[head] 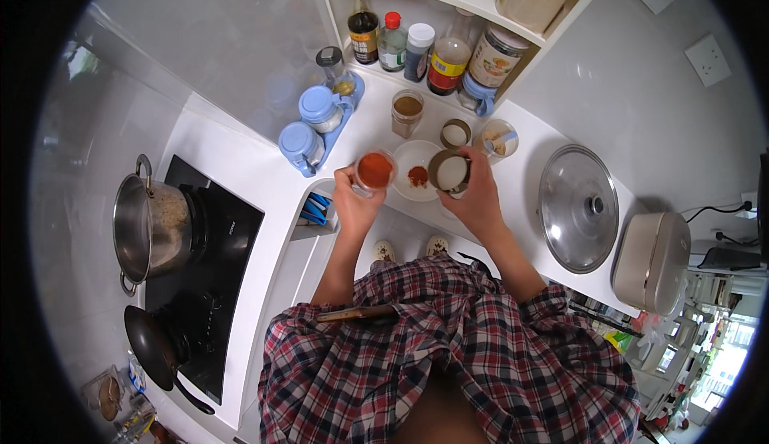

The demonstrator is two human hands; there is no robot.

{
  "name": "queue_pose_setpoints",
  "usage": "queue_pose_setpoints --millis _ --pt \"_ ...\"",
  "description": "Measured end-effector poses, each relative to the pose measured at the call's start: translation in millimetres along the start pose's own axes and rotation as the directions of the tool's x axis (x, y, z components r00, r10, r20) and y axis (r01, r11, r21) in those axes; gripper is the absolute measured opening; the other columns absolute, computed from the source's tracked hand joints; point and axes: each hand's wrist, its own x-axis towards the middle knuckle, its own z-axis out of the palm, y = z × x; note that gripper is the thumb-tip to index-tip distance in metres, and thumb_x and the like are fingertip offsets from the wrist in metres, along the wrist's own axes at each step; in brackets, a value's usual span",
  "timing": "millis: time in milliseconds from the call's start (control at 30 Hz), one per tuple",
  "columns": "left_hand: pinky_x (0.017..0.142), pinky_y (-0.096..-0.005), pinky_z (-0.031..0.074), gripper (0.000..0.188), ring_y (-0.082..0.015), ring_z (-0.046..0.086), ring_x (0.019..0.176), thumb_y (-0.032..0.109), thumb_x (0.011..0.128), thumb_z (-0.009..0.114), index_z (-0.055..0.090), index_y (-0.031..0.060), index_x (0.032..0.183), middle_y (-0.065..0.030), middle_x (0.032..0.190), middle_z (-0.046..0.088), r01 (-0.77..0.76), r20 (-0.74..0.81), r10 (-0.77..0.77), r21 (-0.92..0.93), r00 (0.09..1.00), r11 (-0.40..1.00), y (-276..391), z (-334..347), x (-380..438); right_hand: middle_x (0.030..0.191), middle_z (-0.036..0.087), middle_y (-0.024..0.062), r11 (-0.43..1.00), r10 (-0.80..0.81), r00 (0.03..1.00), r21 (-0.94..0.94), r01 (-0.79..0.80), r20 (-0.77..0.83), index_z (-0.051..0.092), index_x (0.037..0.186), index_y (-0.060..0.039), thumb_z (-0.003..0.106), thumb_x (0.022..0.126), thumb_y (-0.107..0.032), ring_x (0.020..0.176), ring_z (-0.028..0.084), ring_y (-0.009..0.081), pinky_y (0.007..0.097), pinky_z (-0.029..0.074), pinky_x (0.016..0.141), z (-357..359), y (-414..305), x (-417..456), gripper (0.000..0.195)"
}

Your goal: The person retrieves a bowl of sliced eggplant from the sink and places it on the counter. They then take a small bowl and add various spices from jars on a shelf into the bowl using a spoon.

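Observation:
My left hand [358, 204] holds a clear jar of red powder [375, 170], its mouth uncovered. In my right hand [479, 195] is a round jar lid [450, 171], held over the right edge of a white plate [408, 153]. A small heap of red powder [417, 175] lies on that plate, between my hands. Behind the plate stand an uncovered jar of brown powder [407, 107] and a second round lid [455, 134]. Just beyond my right hand is a clear container [498, 139] with pale tan contents and a light blue spoon.
Blue-lidded seasoning jars [301, 144] stand in a blue tray at the left. Bottles and jars, among them a dark sauce bottle [363, 29], fill the shelf behind. A glass pot lid [578, 208] and a beige appliance [653, 262] are at right; a steel pot [153, 228] and black pan [150, 348] at left.

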Motion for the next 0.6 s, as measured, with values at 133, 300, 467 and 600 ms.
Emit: queue_pose_setpoints --millis 133,300,467,600 --pt "0.073 -0.0323 0.051 0.050 -0.0266 0.067 0.080 0.013 0.064 0.081 0.050 0.0020 0.102 -0.0144 0.087 0.065 -0.070 0.121 0.073 -0.028 0.990 0.997 15.5 -15.6 -18.0 0.117 0.049 0.0135 0.981 -0.193 0.972 0.019 0.192 0.134 0.048 0.122 -0.0067 0.079 0.058 -0.008 0.111 0.049 0.0328 0.0401 0.045 0.091 -12.8 -47.1 15.0 0.071" --pt "0.071 -0.0391 0.052 0.061 -0.0337 0.066 0.082 0.015 0.063 0.080 0.049 0.0036 0.114 -0.0163 0.089 0.065 -0.171 0.221 0.172 -0.022 0.960 0.985 29.2 -28.3 -30.5 0.118 0.048 0.0118 0.933 -0.257 0.924 0.322 0.162 0.282 0.050 0.127 -0.0096 0.079 0.065 -0.014 0.112 0.050 0.0288 0.0375 0.044 0.094 -19.1 -67.4 19.3 0.068" --pt "0.070 -0.0400 0.052 0.063 -0.0350 0.065 0.080 0.014 0.062 0.078 0.051 0.0022 0.117 -0.0162 0.088 0.065 -0.293 0.291 0.307 -0.091 0.906 0.952 56.7 -42.4 -29.4 0.119 0.049 0.0098 0.913 -0.387 0.869 0.260 0.313 0.310 0.058 0.124 -0.0133 0.078 0.069 -0.023 0.109 0.052 0.0284 0.0369 0.044 0.092 -13.3 -76.5 13.9 0.059" --pt "0.072 -0.0370 0.052 0.062 -0.0288 0.067 0.083 0.015 0.063 0.080 0.053 0.0002 0.116 -0.0149 0.090 0.066 -0.212 0.451 0.331 -0.296 0.829 0.932 72.7 -62.2 -23.2 0.116 0.053 0.0098 0.836 -0.493 0.815 0.424 0.348 0.303 0.063 0.117 -0.0111 0.078 0.067 -0.025 0.104 0.055 0.0271 0.0363 0.046 0.087 -22.7 -79.6 20.0 0.054"
